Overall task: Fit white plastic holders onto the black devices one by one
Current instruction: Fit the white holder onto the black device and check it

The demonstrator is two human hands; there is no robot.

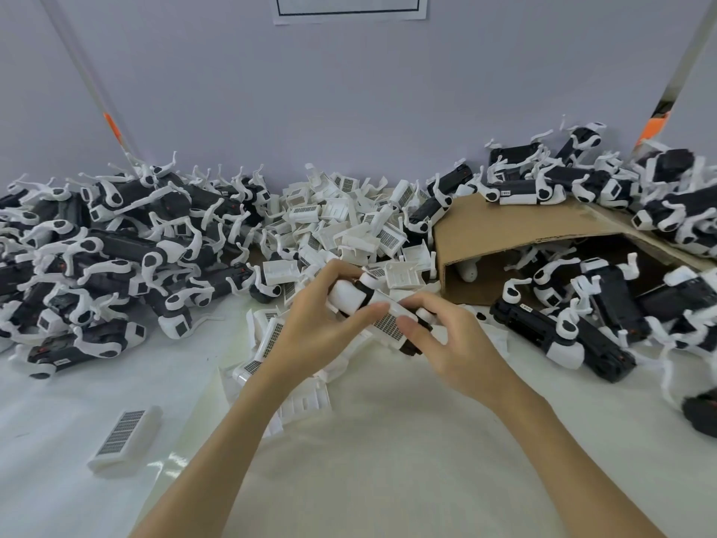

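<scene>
Head cam: L hand point(322, 328) and R hand point(450, 343) both grip one black device point(411, 345) w/ white holder point(384, 322) on it, above desk point(368, 440) centre. Fingers curl round it: L at far end, R at near end.

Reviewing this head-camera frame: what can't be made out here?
- Whether the white holder is fully seated on the black device: the left hand and right hand cover the joint.
- Inside of the cardboard box: its flap shades it.
- Paper sheet on the wall: cut off by the top edge.
- Grid labels on the loose holder: too small to read.
</scene>
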